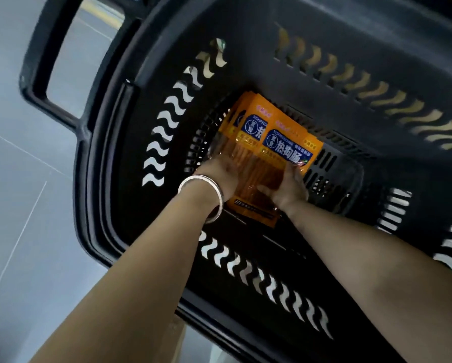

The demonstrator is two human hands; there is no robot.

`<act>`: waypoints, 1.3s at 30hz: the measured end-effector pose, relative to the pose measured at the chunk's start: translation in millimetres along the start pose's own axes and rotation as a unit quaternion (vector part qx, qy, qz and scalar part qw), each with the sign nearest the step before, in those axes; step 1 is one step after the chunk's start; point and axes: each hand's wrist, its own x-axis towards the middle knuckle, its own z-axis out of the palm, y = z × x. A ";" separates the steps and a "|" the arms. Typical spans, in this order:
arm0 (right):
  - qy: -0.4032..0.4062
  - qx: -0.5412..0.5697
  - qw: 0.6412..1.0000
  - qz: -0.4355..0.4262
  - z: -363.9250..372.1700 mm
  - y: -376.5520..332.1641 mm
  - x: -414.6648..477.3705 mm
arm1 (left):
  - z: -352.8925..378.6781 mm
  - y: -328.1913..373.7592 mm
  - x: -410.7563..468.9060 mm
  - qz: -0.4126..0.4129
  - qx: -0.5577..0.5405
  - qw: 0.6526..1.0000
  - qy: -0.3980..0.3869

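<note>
Head view: the orange hot dog sausage packs (285,142) sit fanned in a corner of the black shopping basket's (109,158) floor. The left hand (217,171) and right hand (287,187) each clasp a side, probably to settle them flat.

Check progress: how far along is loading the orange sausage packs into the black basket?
Done: several orange sausage packs are down inside the black basket, near its floor. In hand: the left hand, with a bracelet, and the right hand grip the stack's near end from either side. Left: release the packs and pull both hands out. Whether the stack already rests flat is unclear.
</note>
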 end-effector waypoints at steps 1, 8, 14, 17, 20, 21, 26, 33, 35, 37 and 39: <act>0.033 0.006 0.999 -0.004 1.9 -1.0 0.0 | -0.6 -0.1 -0.6 -0.002 -0.005 1.000 0.000; 0.111 0.214 0.969 0.060 -0.9 4.4 2.5 | -0.8 0.0 -3.7 -0.004 -0.034 0.999 -0.007; 0.045 0.311 0.935 0.163 1.8 -8.2 -0.7 | -2.7 8.4 -4.1 0.009 -0.020 1.000 -0.003; 0.047 0.304 0.931 0.196 4.2 -24.2 -0.3 | -2.8 8.6 -5.0 0.010 -0.009 1.000 -0.013; 0.077 0.329 0.919 0.203 4.0 -31.6 2.8 | -2.9 6.5 -2.9 0.015 -0.022 1.000 -0.010; 0.092 0.356 0.908 0.199 4.8 -31.3 3.4 | -2.6 5.9 -2.1 0.018 -0.025 1.000 -0.007; 0.090 0.442 0.881 0.145 11.6 -26.8 -8.3 | -0.7 2.7 -1.5 0.022 -0.030 0.999 -0.003; -0.005 0.433 0.900 0.048 -28.3 -19.1 -38.7 | 1.0 0.7 -10.6 0.012 0.009 1.000 -0.014; -0.042 0.433 0.900 -0.005 -39.1 -27.6 -48.6 | 2.1 0.7 -10.8 0.014 0.007 1.000 -0.018; -0.112 0.428 0.896 -0.038 -46.6 -38.1 -55.7 | 2.3 1.7 -8.8 0.017 -0.018 0.999 -0.029; -0.164 0.440 0.882 -0.035 -52.7 -42.7 -55.4 | 0.1 0.4 -5.9 0.008 -0.052 0.998 -0.024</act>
